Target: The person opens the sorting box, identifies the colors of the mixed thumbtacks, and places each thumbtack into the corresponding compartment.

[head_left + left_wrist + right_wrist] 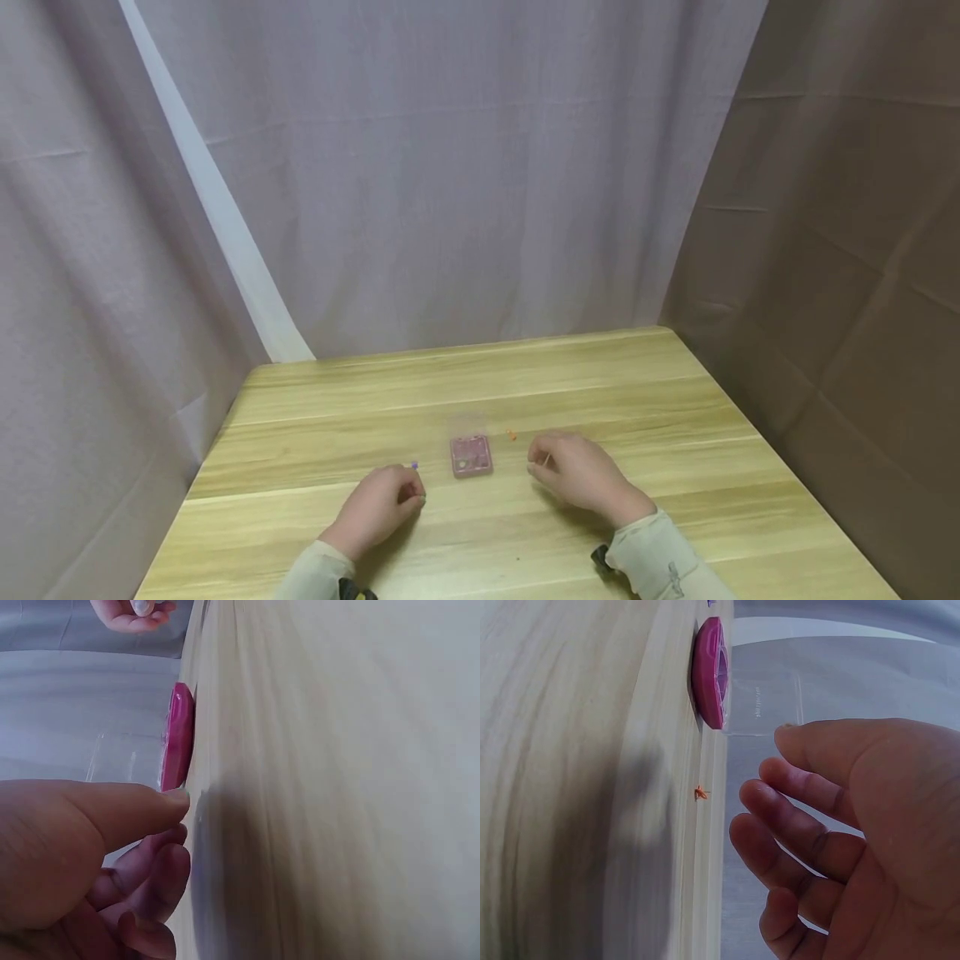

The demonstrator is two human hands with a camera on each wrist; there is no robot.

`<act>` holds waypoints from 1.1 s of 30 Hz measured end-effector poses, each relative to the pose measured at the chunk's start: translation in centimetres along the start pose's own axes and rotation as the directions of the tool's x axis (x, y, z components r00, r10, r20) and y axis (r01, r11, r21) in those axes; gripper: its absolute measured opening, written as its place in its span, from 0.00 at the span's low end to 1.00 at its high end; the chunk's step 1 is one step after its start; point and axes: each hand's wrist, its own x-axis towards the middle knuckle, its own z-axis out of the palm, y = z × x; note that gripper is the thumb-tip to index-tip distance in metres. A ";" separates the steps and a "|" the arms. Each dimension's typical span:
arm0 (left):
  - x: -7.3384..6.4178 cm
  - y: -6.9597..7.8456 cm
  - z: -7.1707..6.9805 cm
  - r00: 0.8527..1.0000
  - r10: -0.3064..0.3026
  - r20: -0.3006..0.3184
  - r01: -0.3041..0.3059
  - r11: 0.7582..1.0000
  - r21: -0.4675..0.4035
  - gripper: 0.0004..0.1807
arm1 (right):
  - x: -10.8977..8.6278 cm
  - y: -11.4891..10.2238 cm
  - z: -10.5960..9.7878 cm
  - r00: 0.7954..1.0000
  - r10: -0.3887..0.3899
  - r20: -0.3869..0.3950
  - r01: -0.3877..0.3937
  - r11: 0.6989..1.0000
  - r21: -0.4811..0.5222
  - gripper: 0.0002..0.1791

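Observation:
A small pink compartment box [472, 474] lies on the table between the hands, its clear lid [769, 701] raised at the back; some tiny pieces are inside. To its left, my left hand [378, 507] hovers low with loosely bent fingers, its fingertips near the tabletop beside a tiny purple piece [415, 465]. Nothing shows between thumb and fingers in the left wrist view. My right hand [581, 475] is on the other side, fingers relaxed and apart from the thumb, holding nothing. A tiny orange piece [700, 793] lies on the wood near those fingertips.
The wood-grain table [345, 392] has grey curtains [465, 208] behind and at the left, and a brownish curtain [832, 292] at the right. One small dark speck [517, 558] lies near the front.

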 end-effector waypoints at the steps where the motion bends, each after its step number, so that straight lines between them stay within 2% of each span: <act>1: 0.3 0.1 0.1 1.000 -0.002 -0.003 0.002 1.000 -0.001 0.10 | 0.0 0.0 0.0 1.000 -0.001 0.000 0.001 1.000 0.002 0.05; 11: 3.3 1.6 1.2 1.000 0.001 -0.024 -0.001 1.000 -0.026 0.08 | -0.1 0.3 0.4 1.000 0.005 0.013 -0.005 1.000 -0.008 0.05; 17: 4.7 2.3 1.6 1.000 0.000 -0.019 0.000 1.000 -0.002 0.17 | -0.1 0.3 0.6 1.000 -0.002 0.010 0.002 1.000 -0.008 0.04; 20: 5.2 2.5 1.7 1.000 -0.001 -0.016 0.001 1.000 0.009 0.19 | -0.1 0.3 0.6 1.000 -0.004 0.010 0.004 1.000 -0.009 0.04; 23: 5.6 2.6 1.8 0.999 0.012 -0.030 -0.011 1.000 0.024 0.15 | 0.0 0.4 0.6 1.000 -0.005 0.011 0.005 1.000 -0.011 0.04; 28: 6.2 2.7 1.9 0.999 0.011 -0.032 -0.010 0.999 0.033 0.03 | 0.1 0.6 0.7 1.000 0.006 0.019 -0.005 1.000 -0.014 0.04; 33: 6.5 2.6 2.0 1.000 0.011 -0.026 -0.010 0.999 0.048 0.06 | 0.3 0.8 0.6 0.999 0.019 0.028 -0.019 1.000 -0.019 0.05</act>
